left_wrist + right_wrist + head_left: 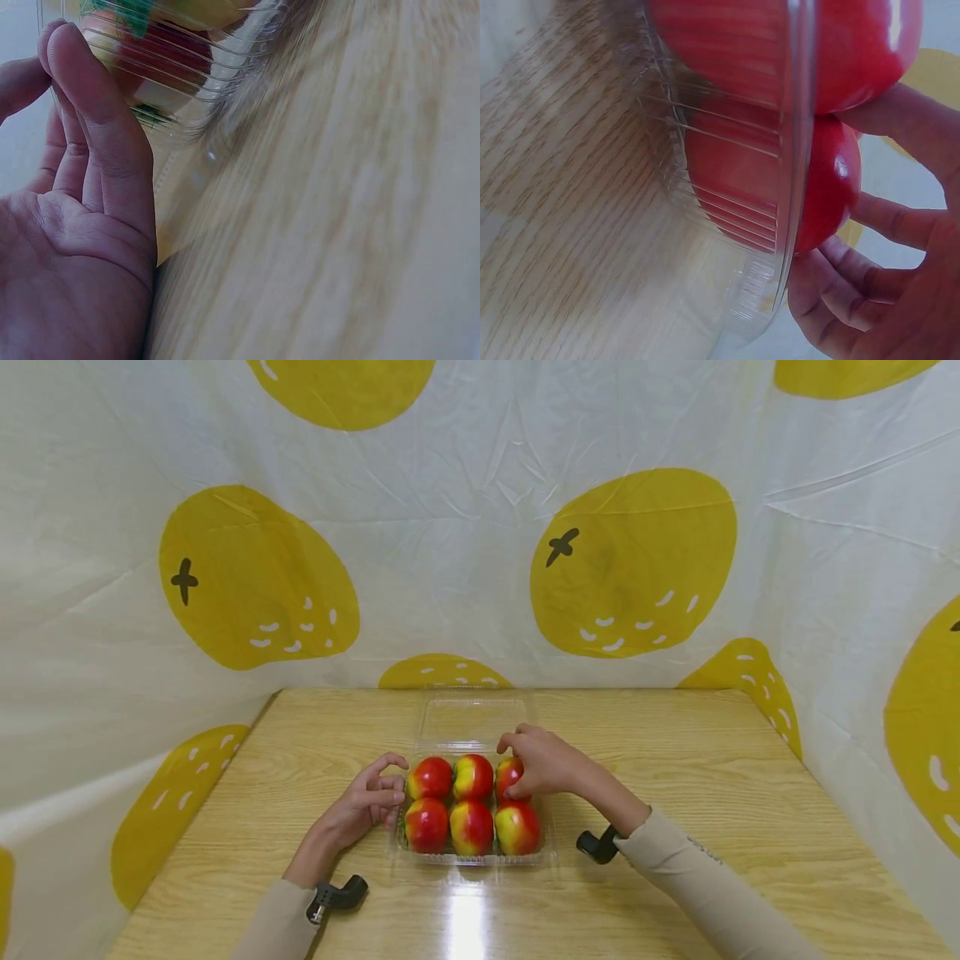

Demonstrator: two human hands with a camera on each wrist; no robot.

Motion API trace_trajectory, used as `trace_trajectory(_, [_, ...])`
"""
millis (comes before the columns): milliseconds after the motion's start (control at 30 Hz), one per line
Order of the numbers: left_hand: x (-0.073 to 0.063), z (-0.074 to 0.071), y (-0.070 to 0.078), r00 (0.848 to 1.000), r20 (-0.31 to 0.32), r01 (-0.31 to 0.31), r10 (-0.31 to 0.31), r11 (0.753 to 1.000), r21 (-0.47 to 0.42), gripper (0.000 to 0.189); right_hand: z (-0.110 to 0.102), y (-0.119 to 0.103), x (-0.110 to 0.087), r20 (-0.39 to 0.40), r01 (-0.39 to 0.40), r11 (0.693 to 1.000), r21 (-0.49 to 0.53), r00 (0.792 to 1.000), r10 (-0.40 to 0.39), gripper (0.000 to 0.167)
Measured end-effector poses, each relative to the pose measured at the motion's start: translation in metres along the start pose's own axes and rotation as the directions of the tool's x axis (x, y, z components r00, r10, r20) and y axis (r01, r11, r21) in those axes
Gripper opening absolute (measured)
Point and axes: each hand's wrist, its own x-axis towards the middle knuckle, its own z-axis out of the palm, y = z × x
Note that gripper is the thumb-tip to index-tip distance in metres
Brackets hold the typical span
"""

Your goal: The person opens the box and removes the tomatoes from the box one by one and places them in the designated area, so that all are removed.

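Note:
A clear plastic clamshell box [480,861] lies on the table with its lid [474,723] folded back. Inside are several glossy red-and-yellow apples [472,827] in two rows, with green leafy bits [133,16] on some. At the back right corner of the box, my right hand [546,762] grips an apple [832,184], thumb and fingers around its sides. My left hand [365,802] is at the box's left side, pinching the rim with thumb and fingertips; in the left wrist view the ribbed wall [217,64] rises just beyond those fingers.
The wooden table [750,827] extends on both sides of the box. A white cloth with yellow fruit prints [450,568] hangs behind and beside it. Black wrist mounts [341,893] are strapped at both sleeves.

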Motion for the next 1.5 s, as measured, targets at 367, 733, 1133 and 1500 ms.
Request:
trace_trajectory(367, [0.000, -0.001, -0.001, 1.000, -0.002, 0.006, -0.006, 1.000, -0.006, 0.040, -0.001, 0.008, 0.002, -0.001, 0.046, 0.999, 0.020, 0.999, -0.046, 0.050])
trace_trajectory(733, [0.000, -0.003, -0.001, 1.000, 0.007, 0.001, -0.001, 1.000, -0.003, 0.039, -0.003, 0.006, -0.002, -0.022, 0.050, 0.998, 0.036, 0.999, -0.050, 0.047])
trace_trajectory(1133, [0.000, -0.001, 0.000, 1.000, 0.011, -0.002, 0.002, 1.000, -0.009, 0.039, -0.007, 0.001, -0.006, -0.036, 0.017, 0.997, 0.074, 0.999, -0.015, 0.051])
trace_trajectory(1500, [0.000, -0.001, 0.000, 1.000, 0.004, 0.002, -0.002, 1.000, -0.006, 0.039, -0.020, 0.003, -0.009, -0.054, 0.029, 0.994, 0.101, 0.998, -0.024, 0.049])
